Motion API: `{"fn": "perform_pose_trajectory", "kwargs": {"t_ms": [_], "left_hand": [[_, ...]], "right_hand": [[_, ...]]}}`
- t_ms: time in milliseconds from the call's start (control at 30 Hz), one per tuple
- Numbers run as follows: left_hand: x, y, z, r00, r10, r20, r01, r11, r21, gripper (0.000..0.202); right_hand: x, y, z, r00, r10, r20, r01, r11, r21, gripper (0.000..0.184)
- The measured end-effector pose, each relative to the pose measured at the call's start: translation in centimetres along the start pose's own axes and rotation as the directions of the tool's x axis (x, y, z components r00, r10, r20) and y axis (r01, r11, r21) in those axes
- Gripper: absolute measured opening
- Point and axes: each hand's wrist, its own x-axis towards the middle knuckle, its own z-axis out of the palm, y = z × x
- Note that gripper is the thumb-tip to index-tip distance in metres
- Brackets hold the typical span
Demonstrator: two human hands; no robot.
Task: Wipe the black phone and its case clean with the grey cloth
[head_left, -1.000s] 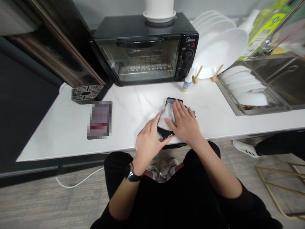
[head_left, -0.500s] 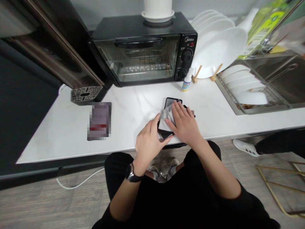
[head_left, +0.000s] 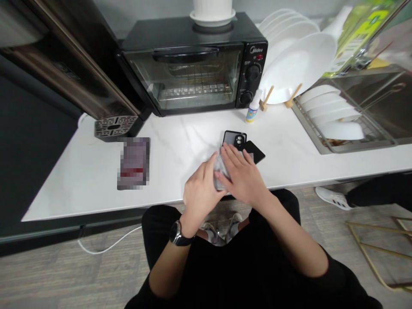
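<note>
My left hand (head_left: 202,182) grips the edges of a phone between thumb and fingers near the counter's front edge; the phone lies mostly hidden under the cloth and my hands. A grey cloth (head_left: 220,171) is spread on the phone, and my right hand (head_left: 242,174) presses it down with its fingers extended over it. Just beyond my fingers lies a black phone case (head_left: 230,138) with a round-holed camera part. A flat black rectangular piece (head_left: 255,151) lies to the right of it, partly behind my right hand.
A small spray bottle (head_left: 252,109) stands before the toaster oven (head_left: 193,77). White plates (head_left: 286,73) lean in a rack beside the sink (head_left: 322,141). At left are a blurred-out packet (head_left: 134,163) and a machine's drip tray (head_left: 116,126). Another person's shoe (head_left: 331,196) shows at right.
My right hand has slid the cloth toward me and slightly left, down over the phone's near end. More of the phone case and black piece shows. My left hand stays in place.
</note>
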Motion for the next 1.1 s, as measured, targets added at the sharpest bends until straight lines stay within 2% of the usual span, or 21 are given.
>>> {"fn": "perform_pose_trajectory", "kwargs": {"t_ms": [67,133,200,233,300,400,433,500,567,633,700,733,800,867,967,1033,1100], "left_hand": [[0.1,0.1,-0.1,1.0,0.018,-0.003,-0.018,1.0,-0.001,0.088],[0.1,0.1,-0.2,1.0,0.024,-0.015,-0.024,1.0,-0.006,0.095],[0.2,0.2,-0.1,0.999,0.025,-0.024,-0.025,1.0,-0.009,0.096],[0.1,0.1,-0.1,0.999,0.027,-0.024,-0.028,1.0,-0.007,0.096],[0.1,0.1,0.1,0.999,0.027,-0.02,-0.028,1.0,-0.007,0.089],[0.0,0.0,0.3,1.0,0.006,-0.012,-0.006,1.0,-0.006,0.07],[0.0,-0.1,0.3,1.0,0.001,-0.009,-0.001,1.0,-0.006,0.069],[-0.1,-0.1,0.3,1.0,0.008,-0.001,-0.008,1.0,-0.005,0.074],[0.0,0.0,0.1,1.0,0.022,0.004,-0.022,1.0,-0.007,0.088],[0.1,0.1,-0.1,1.0,0.028,0.005,-0.028,1.0,-0.009,0.097],[0.1,0.2,-0.2,1.0,0.029,0.004,-0.029,0.999,-0.021,0.099],[0.2,0.1,-0.2,1.0,0.029,0.009,-0.029,0.999,-0.028,0.1],[0.2,0.1,-0.2,0.999,0.029,0.022,-0.028,0.999,-0.037,0.096],[0.1,-0.1,-0.2,0.999,0.029,0.043,-0.028,0.999,-0.025,0.082],[0.0,-0.2,-0.1,0.998,0.025,0.058,-0.026,1.0,0.004,0.071],[0.0,-0.2,-0.1,0.998,0.024,0.054,-0.024,1.0,0.003,0.071],[0.0,-0.1,-0.1,0.998,0.03,0.046,-0.03,1.0,-0.006,0.077]], "right_hand": [[0.8,2.6,-0.2,0.993,0.118,-0.031,-0.119,0.993,-0.02,0.075],[1.6,4.4,-0.4,0.965,0.257,-0.05,-0.26,0.964,-0.052,0.077],[2.0,4.4,-0.3,0.936,0.342,-0.08,-0.348,0.933,-0.086,0.079],[1.9,3.8,-0.2,0.933,0.345,-0.099,-0.354,0.93,-0.097,0.08],[1.3,1.5,0.1,0.961,0.257,-0.099,-0.267,0.958,-0.101,0.078],[0.1,-1.4,0.3,0.999,0.047,-0.016,-0.048,0.997,-0.054,0.074],[-0.2,-1.6,0.3,1.0,0.007,0.002,-0.007,0.999,-0.038,0.074],[-0.1,-0.5,0.2,1.0,0.014,0.0,-0.014,1.0,-0.022,0.075],[0.5,1.8,0.1,0.992,0.12,-0.031,-0.121,0.992,-0.019,0.078],[1.4,3.9,-0.1,0.961,0.269,-0.066,-0.27,0.963,-0.017,0.078],[2.0,4.5,-0.1,0.922,0.374,-0.098,-0.378,0.925,-0.033,0.079],[2.1,4.1,-0.1,0.915,0.388,-0.11,-0.395,0.918,-0.047,0.08],[1.7,2.0,0.1,0.94,0.324,-0.106,-0.332,0.941,-0.071,0.081],[0.8,-0.7,0.2,0.986,0.162,-0.048,-0.164,0.984,-0.064,0.076],[-0.3,-3.2,0.2,0.998,-0.047,0.04,0.047,0.999,-0.013,0.069],[-0.4,-2.5,0.1,0.997,-0.06,0.04,0.06,0.998,0.007,0.069],[0.0,-0.3,0.0,1.0,0.012,0.007,-0.012,1.0,0.001,0.071]]}}
